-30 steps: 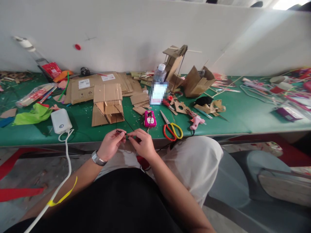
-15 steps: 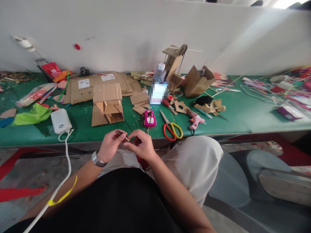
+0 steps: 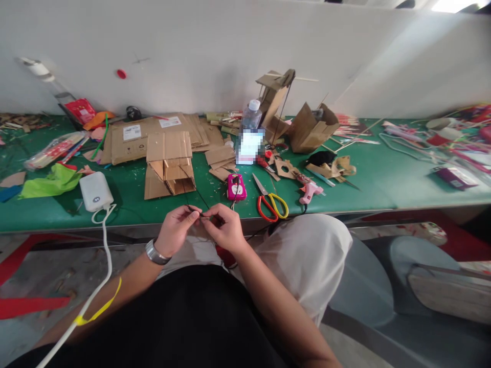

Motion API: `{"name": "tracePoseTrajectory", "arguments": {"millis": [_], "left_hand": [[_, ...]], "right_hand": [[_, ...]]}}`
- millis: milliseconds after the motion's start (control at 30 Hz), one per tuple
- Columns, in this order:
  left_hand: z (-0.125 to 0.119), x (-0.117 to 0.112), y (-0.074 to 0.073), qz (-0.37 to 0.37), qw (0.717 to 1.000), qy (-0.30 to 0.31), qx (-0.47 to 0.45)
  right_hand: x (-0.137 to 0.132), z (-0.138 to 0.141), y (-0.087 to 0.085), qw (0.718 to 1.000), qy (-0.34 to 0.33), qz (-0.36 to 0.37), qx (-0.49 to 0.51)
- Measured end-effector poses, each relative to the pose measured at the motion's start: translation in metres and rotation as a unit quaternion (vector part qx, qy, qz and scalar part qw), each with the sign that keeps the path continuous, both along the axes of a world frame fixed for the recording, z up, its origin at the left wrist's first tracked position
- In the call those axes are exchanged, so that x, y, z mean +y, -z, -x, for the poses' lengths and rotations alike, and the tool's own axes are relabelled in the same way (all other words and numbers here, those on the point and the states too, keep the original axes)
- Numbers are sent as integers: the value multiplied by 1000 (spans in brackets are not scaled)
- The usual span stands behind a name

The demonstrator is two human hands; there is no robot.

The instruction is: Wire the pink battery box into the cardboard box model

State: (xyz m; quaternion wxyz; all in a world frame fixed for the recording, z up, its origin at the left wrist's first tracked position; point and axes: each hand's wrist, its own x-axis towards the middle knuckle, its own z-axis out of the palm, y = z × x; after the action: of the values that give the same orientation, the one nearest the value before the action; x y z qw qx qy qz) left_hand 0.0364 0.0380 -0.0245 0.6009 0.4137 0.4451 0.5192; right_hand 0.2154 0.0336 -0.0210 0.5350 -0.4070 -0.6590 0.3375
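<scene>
My left hand (image 3: 175,228) and my right hand (image 3: 226,228) meet just in front of the green table's edge (image 3: 126,217), above my lap. Both pinch a thin black string (image 3: 192,197) between fingertips; the string runs up over the table toward the folded cardboard pieces (image 3: 169,163). A small piece sits between my fingertips, too small to name. My left wrist wears a metal watch (image 3: 155,252).
On the table lie a pink device (image 3: 237,187), red-and-yellow scissors (image 3: 271,203), a pink glue gun (image 3: 310,191), a white power bank (image 3: 95,191) with its cable hanging down, a water bottle (image 3: 251,115), a cardboard model (image 3: 278,97) and flat cardboard sheets (image 3: 153,130).
My fingertips have shifted slightly against each other on the string; the hands stay in the same place. Nothing on the table has moved.
</scene>
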Motion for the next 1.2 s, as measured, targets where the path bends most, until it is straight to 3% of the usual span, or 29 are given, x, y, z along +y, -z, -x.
{"name": "tracePoseTrajectory", "arguments": {"millis": [167,500,700,833,1200], "left_hand": [[-3,2,-7,24,998,-22,-57],[0,5,-13,20,997,-37,-58],[3,3,-5,10,1000,27,6],[2,2,-1,14,999,23,43],[0,3,-3,10,1000,0,22]], "right_hand": [[2,-3,0,999,-2,-33,-21],[2,-3,2,999,14,-39,-25],[2,-3,3,999,17,-38,-29],[2,-4,3,998,2,-43,-42],[-3,-2,-5,999,-25,3,-42]]}}
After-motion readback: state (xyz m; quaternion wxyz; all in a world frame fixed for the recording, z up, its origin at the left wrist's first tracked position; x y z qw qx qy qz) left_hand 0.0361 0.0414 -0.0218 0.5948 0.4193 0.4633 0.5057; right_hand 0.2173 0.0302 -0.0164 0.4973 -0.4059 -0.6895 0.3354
